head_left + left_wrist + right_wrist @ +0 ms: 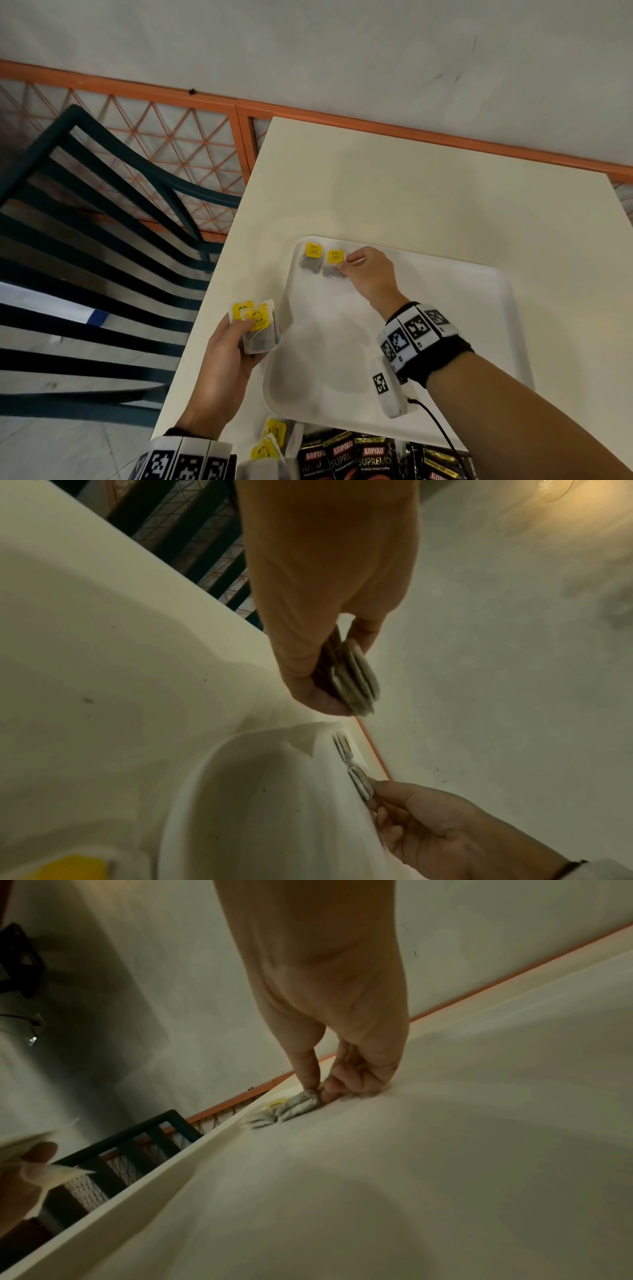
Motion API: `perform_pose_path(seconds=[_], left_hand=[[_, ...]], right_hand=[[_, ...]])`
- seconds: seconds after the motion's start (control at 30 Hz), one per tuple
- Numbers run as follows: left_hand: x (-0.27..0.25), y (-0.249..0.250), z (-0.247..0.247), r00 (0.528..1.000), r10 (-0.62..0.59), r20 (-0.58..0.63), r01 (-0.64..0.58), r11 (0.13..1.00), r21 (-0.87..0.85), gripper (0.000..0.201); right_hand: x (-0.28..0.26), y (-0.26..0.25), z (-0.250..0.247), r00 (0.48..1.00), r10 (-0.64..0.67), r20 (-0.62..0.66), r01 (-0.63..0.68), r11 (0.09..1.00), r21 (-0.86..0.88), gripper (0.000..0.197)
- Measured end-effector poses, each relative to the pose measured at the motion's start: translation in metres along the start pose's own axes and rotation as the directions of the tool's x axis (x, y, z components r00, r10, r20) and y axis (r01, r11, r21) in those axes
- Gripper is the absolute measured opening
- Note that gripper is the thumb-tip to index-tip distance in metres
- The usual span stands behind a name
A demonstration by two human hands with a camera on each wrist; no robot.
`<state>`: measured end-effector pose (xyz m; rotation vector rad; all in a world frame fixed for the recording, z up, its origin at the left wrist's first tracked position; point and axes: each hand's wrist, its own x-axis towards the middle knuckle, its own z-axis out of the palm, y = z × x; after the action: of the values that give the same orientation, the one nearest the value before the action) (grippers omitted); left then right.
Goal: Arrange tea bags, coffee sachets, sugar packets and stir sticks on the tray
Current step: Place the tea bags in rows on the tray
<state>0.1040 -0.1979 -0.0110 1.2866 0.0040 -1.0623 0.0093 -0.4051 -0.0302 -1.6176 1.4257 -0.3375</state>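
Note:
A white tray (479, 308) lies on the cream table (394, 192). Two tea bags with yellow tags lie side by side in its far left corner: one (312, 255) lies free, and my right hand (346, 265) pinches the second tea bag (334, 262) between thumb and forefinger against the tray floor (301, 1104). My left hand (239, 329) holds a small stack of tea bags (258, 325) above the table, just left of the tray; in the left wrist view the stack (356, 677) sits between thumb and fingers.
More tea bags (270, 442) and several black coffee sachets (370, 455) lie at the table's near edge. A dark slatted chair (102, 222) stands left of the table. An orange lattice rail (171, 137) and a pale wall run behind.

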Motion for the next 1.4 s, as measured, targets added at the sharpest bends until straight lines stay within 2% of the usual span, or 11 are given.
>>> perform_pose_path(seconds=[0.17, 0.53, 0.67, 0.73, 0.8, 0.9, 0.97, 1.17, 1.3, 1.4], left_hand=[[0.000, -0.002, 0.003, 1.000, 0.010, 0.017, -0.010, 0.999, 0.033, 0.023], [0.001, -0.009, 0.006, 0.998, 0.039, 0.042, -0.042, 0.998, 0.053, 0.021], [0.001, -0.007, 0.008, 0.996, 0.067, 0.053, -0.071, 0.995, 0.077, 0.020], [0.003, -0.006, 0.010, 0.995, 0.088, 0.053, -0.092, 0.991, 0.097, 0.023], [0.005, -0.005, 0.013, 0.993, 0.112, 0.043, -0.116, 0.987, 0.110, 0.028], [0.007, -0.004, 0.016, 0.987, 0.155, 0.050, -0.160, 0.980, 0.116, 0.023], [0.006, -0.003, 0.017, 0.980, 0.185, 0.069, -0.192, 0.973, 0.125, 0.021], [0.002, -0.007, 0.015, 0.970, 0.228, 0.081, -0.240, 0.951, 0.194, 0.024], [0.002, -0.009, 0.011, 0.984, 0.179, 0.021, -0.180, 0.968, 0.176, 0.019], [0.003, -0.008, 0.004, 0.989, 0.137, -0.051, -0.129, 0.983, 0.132, 0.020]], right_hand=[[0.001, 0.003, 0.003, 0.999, -0.038, -0.012, 0.037, 0.999, -0.011, 0.019], [0.007, 0.004, 0.004, 0.993, -0.119, -0.020, 0.118, 0.991, -0.057, 0.016], [-0.008, -0.006, -0.001, 0.988, -0.153, -0.030, 0.152, 0.988, -0.028, 0.016], [-0.026, -0.014, -0.002, 0.981, -0.187, 0.047, 0.188, 0.982, -0.016, 0.020], [-0.046, -0.018, 0.000, 0.958, -0.190, 0.215, 0.199, 0.980, -0.022, 0.029], [-0.076, -0.018, 0.003, 0.888, -0.102, 0.448, 0.089, 0.995, 0.050, 0.022], [-0.091, -0.016, 0.004, 0.865, -0.058, 0.498, -0.012, 0.990, 0.137, 0.018], [-0.104, -0.011, 0.011, 0.857, -0.009, 0.516, -0.154, 0.950, 0.272, 0.011], [-0.095, -0.010, 0.011, 0.870, 0.020, 0.493, -0.220, 0.910, 0.351, 0.008], [-0.080, -0.009, 0.011, 0.905, 0.049, 0.423, -0.222, 0.903, 0.368, 0.009]])
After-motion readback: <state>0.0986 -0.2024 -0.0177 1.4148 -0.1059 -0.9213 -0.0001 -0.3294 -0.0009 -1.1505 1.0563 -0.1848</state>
